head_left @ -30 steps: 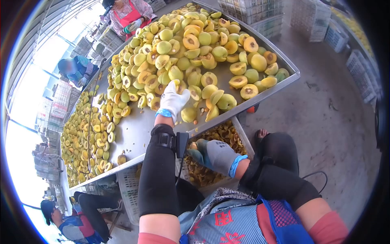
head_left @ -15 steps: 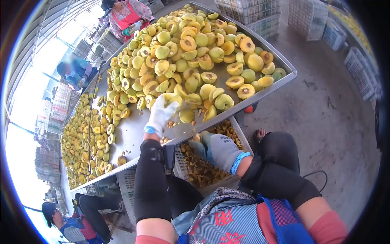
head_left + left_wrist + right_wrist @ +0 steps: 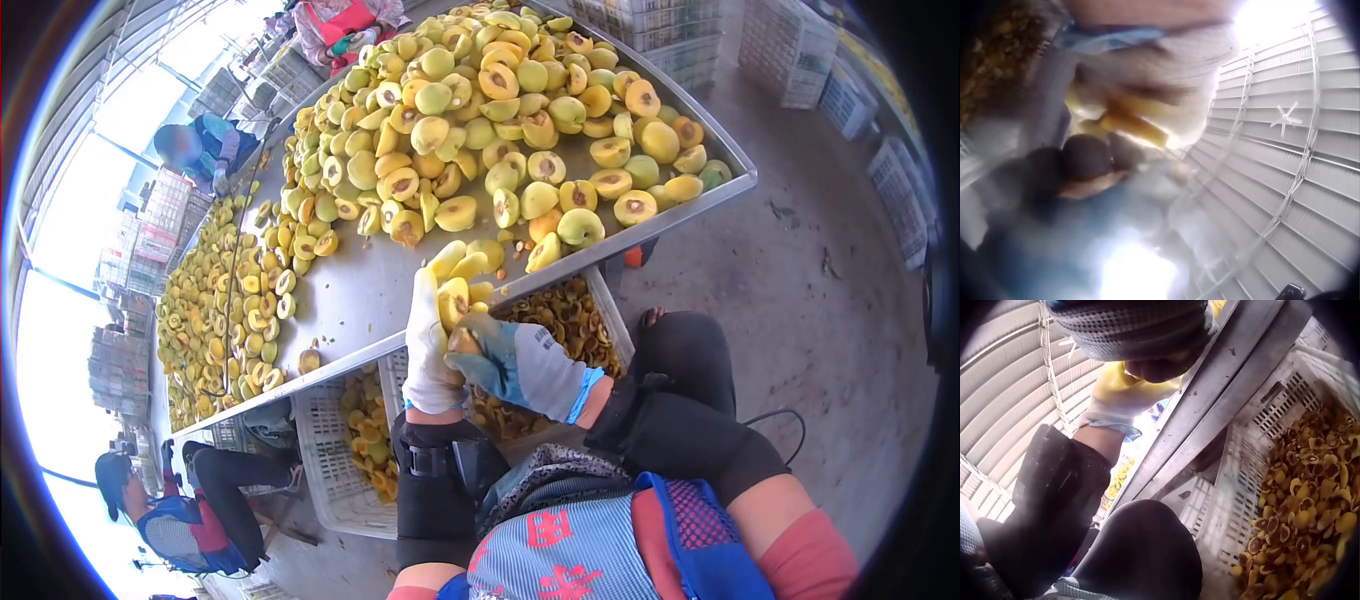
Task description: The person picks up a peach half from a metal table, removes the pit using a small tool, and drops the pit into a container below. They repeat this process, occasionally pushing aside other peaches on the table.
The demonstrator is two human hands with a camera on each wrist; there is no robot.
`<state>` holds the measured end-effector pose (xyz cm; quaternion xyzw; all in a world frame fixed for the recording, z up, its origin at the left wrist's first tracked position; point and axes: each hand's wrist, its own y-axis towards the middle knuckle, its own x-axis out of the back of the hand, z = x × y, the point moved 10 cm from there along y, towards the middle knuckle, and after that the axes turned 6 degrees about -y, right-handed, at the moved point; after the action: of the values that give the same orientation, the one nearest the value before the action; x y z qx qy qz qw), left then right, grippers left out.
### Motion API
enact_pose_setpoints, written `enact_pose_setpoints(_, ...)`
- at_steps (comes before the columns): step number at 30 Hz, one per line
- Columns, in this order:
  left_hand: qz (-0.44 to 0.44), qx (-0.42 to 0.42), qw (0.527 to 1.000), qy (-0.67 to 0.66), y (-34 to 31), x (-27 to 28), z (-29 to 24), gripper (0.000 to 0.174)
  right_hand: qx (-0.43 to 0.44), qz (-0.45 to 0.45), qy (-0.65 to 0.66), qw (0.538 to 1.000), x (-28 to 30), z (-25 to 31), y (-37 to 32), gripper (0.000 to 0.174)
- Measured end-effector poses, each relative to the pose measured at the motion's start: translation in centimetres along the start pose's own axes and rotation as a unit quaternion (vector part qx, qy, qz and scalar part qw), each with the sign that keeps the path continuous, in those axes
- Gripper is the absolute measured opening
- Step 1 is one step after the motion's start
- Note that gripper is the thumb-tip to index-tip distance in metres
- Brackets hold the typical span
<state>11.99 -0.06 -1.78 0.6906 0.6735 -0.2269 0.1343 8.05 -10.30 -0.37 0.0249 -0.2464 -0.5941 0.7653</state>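
My left hand (image 3: 430, 355), in a white glove, grips several yellow peach halves (image 3: 453, 298) just over the near edge of the metal table. My right hand (image 3: 530, 368), gloved in grey and blue, meets it with curled fingers at the fruit. A small brown rounded thing (image 3: 463, 342) shows between the right thumb and fingers; I cannot tell what it is. The left wrist view is blurred, with yellow fruit (image 3: 1138, 128) beside dark fingertips (image 3: 1088, 155). A large heap of peach halves (image 3: 430, 135) lies on the table (image 3: 365, 285), pits showing in many.
Below the table edge stands a crate (image 3: 612, 312) full of small brownish-yellow pieces (image 3: 1310, 512). Left of it is another white crate (image 3: 330, 470) with yellow pieces. People sit or stand around the table's far and left sides. Stacked crates (image 3: 790, 50) stand at the back right.
My left hand has come back from the heap toward me, bringing several peach halves to the right hand. The right hand has shifted slightly left to meet it.
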Motion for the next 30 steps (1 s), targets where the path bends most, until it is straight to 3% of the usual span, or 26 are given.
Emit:
enact_pose_setpoints(1, -0.005, -0.061, 0.995, 0.084, 0.2, 0.6, -0.6, 0.055, -0.049, 0.038, 0.024, 0.998, -0.5, -0.8, -0.1, 0.032)
enact_pose_setpoints(2, -0.01, -0.119, 0.979, 0.167, 0.3, 1.3, -0.9, 0.057, -0.049, -0.008, 0.078, 0.996, 0.2, -1.1, -0.2, 0.035)
enact_pose_setpoints(5, -0.025, -0.204, 0.942, 0.265, -0.7, 0.8, -1.7, 0.055, -0.117, -0.021, 0.135, 0.984, -0.6, -3.9, -0.2, 0.036)
enact_pose_setpoints(6, -0.037, -0.171, 0.967, 0.183, -0.2, 1.5, -1.1, 0.054, -0.138, -0.004, 0.147, 0.979, -1.0, -4.1, -0.3, 0.041)
enact_pose_setpoints(9, -0.051, -0.094, 0.994, 0.02, -0.1, 1.9, 0.4, 0.052, -0.136, -0.004, 0.243, 0.96, -2.5, -4.0, -0.4, 0.031)
enact_pose_setpoints(11, -0.058, -0.077, 0.994, -0.053, 0.0, 2.0, 1.0, 0.05, -0.164, 0.032, 0.265, 0.95, -3.5, -4.8, -0.8, 0.044)
enact_pose_setpoints(12, -0.069, -0.081, 0.993, -0.053, -0.1, 1.9, 0.9, 0.047, -0.177, 0.049, 0.275, 0.944, -4.0, -5.3, -0.9, 0.05)
enact_pose_setpoints(15, -0.092, -0.112, 0.989, -0.014, -1.2, 1.3, 0.1, 0.042, -0.15, 0.01, 0.354, 0.923, -4.9, -5.2, -1.0, 0.049)
enact_pose_setpoints(17, -0.089, -0.152, 0.982, 0.062, -1.9, 0.4, -0.7, 0.039, -0.235, 0.085, 0.372, 0.894, -4.8, -3.9, -1.9, 0.054)
enact_pose_setpoints(18, -0.071, -0.142, 0.987, 0.016, -1.6, 0.6, -0.7, 0.037, -0.276, 0.123, 0.379, 0.875, -4.9, -3.4, -2.5, 0.056)
enact_pose_setpoints(21, -0.01, -0.191, 0.98, 0.06, -1.6, 0.8, -1.2, 0.037, -0.365, 0.229, 0.48, 0.764, -7.2, -2.5, -4.2, 0.057)
enact_pose_setpoints(24, -0.017, -0.182, 0.982, 0.041, -1.0, 1.5, -0.3, 0.044, -0.384, 0.233, 0.46, 0.766, -6.7, -2.6, -4.0, 0.057)
enact_pose_setpoints(27, -0.022, -0.131, 0.989, 0.06, -1.1, 1.8, 0.2, 0.053, -0.312, 0.159, 0.349, 0.869, -4.4, -3.2, -2.2, 0.07)
enact_pose_setpoints(30, -0.03, -0.095, 0.994, 0.042, -1.4, 2.0, 0.6, 0.056, -0.12, -0.046, 0.251, 0.959, -3.1, -4.2, -0.5, 0.069)
